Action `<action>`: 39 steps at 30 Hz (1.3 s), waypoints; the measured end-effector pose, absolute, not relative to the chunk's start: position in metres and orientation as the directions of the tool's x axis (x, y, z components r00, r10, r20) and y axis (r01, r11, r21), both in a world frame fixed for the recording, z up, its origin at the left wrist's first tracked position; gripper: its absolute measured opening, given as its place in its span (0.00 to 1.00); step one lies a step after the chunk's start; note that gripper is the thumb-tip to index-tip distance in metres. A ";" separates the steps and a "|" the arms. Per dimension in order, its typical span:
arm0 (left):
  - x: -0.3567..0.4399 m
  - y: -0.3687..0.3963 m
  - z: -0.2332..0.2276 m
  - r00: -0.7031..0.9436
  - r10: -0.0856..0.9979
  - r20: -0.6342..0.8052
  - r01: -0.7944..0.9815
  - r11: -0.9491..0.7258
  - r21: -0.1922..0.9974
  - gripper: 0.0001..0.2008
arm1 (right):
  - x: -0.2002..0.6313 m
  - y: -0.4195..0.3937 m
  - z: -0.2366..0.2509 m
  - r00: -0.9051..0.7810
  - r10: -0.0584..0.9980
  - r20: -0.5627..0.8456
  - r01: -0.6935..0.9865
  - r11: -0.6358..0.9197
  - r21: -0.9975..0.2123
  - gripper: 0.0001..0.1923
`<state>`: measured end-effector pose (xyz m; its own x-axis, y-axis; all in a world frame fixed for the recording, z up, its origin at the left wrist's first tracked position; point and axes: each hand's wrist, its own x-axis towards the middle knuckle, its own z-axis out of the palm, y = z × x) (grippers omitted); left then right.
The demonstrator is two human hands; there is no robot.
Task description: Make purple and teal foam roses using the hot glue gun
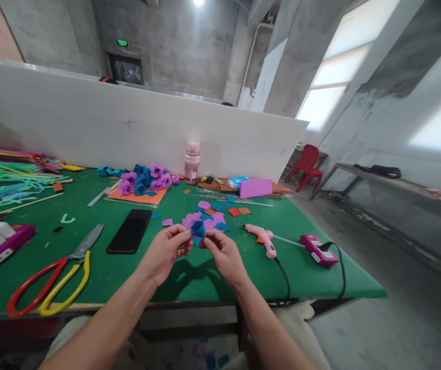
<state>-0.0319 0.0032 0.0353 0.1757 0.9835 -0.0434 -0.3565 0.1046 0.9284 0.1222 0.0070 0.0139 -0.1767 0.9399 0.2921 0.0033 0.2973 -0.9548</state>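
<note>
Bare forearms (118, 303) reach up from the bottom edge, and left hand (164, 253) and right hand (225, 256) both pinch a cupped blue paper flower (198, 229) just below frame centre, pink glue gun (265, 236) right of it, scissors (77, 255) at lower left!

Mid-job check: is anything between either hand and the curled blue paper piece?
Nothing visible: fingers of the bare left hand and bare right hand meet the curled blue paper piece from either side. Loose, flat purple paper pieces lie beyond it on the green tabletop, not in between.
</note>
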 end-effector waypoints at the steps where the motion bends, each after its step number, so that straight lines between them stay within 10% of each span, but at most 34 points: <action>1: -0.032 0.003 0.036 0.186 0.981 -0.049 -0.347 0.112 0.931 0.11 | 0.122 0.007 0.014 -0.177 0.940 0.292 0.006 0.298 -0.955 0.10; 39: -0.042 0.002 0.048 0.060 0.997 0.049 -0.176 -0.038 0.984 0.12 | 0.129 0.003 0.014 -0.271 0.816 0.510 0.269 0.573 -0.774 0.09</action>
